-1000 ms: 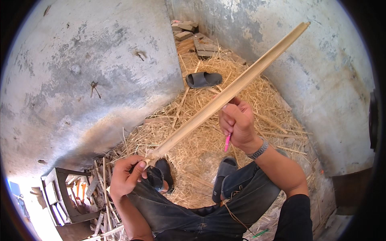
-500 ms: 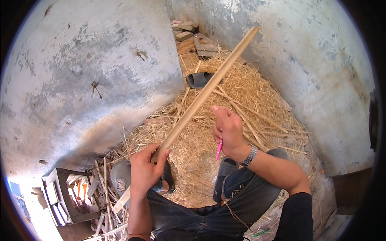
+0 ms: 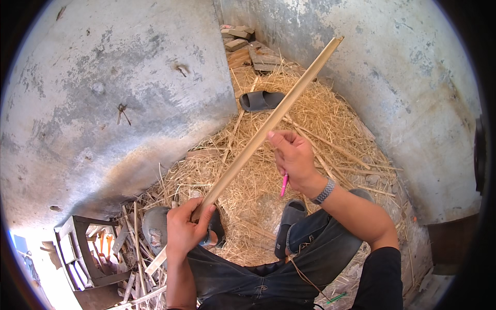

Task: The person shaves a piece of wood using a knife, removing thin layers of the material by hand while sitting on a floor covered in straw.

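Observation:
A long, pale split bamboo strip (image 3: 258, 139) slants from my lap up toward the far right, its far end in the air before the wall. My left hand (image 3: 187, 227) is closed around its lower part, and the tail end comes out below beside my wrist. My right hand (image 3: 295, 159) is curled around a pink pen (image 3: 284, 184), which sticks out under the fist. The thumb of that hand is at the strip's right edge; whether it touches I cannot tell.
Straw (image 3: 243, 206) and loose strips cover the floor. A dark grey slide sandal (image 3: 258, 101) lies beyond the strip. Peeling walls (image 3: 403, 93) close in on both sides. At lower left stands a dark frame (image 3: 85, 258) beside wood scraps. A green pen (image 3: 337, 298) lies near my right leg.
My right hand has shifted slightly left, bringing its thumb up to the strip. The strip's far end has swung a little to the right. My left hand keeps its grip.

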`<state>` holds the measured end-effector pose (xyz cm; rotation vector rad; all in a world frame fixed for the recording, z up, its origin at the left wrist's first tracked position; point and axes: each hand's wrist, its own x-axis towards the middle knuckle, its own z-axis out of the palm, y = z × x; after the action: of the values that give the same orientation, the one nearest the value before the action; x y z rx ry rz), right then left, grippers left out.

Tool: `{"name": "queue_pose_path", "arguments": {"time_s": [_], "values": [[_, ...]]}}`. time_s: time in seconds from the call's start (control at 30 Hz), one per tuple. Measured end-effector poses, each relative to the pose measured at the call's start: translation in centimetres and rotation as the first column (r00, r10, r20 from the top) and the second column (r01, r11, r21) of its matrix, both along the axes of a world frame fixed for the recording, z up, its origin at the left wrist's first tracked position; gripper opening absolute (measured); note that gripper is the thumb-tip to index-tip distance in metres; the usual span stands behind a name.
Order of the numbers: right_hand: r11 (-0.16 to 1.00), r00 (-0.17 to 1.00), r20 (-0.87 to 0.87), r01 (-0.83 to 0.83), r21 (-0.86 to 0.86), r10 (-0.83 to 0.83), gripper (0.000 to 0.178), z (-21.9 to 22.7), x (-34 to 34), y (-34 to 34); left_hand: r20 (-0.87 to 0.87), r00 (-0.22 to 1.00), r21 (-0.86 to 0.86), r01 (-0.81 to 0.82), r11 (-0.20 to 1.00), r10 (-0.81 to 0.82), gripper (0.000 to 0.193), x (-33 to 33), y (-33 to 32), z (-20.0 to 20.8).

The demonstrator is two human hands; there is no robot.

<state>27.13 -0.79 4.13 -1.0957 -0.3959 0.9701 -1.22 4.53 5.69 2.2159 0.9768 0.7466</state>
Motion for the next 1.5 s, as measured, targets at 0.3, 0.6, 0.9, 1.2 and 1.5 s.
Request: {"name": "queue_pose_path", "arguments": {"time_s": [0.3,0.6,0.9,1.2,1.5], "values": [[0.999,0.979,0.2,-0.04,0.018,0.035,0.022,1.3,1.6,-0.4,-0.007,0.998,-0.087,-0.058,0.994,0.058,0.018,-3.7,-1.9,-0.6],[0.971,0.398,0.893,-0.192,-0.141,0.209,0.028,2.5,0.0,-1.5,-0.045,0.975,-0.091,-0.222,0.971,0.219,0.022,-5.3,-2.2,-0.6],[0.94,0.393,0.876,-0.298,-0.166,0.279,0.027,1.8,0.9,-1.3,-0.031,0.961,-0.159,-0.277,0.948,0.276,0.021,-6.6,-3.3,-1.1],[0.848,0.241,0.852,-0.4,-0.348,0.464,0.018,3.0,-1.3,-1.3,-0.065,0.93,-0.219,-0.366,0.904,0.361,0.029,-9.5,-6.0,-1.2],[0.83,0.342,0.775,-0.393,-0.395,0.531,0.021,2.1,-4.4,-1.5,-0.077,0.915,-0.151,-0.404,0.902,0.397,0.035,-9.0,-7.9,-2.1]]}}
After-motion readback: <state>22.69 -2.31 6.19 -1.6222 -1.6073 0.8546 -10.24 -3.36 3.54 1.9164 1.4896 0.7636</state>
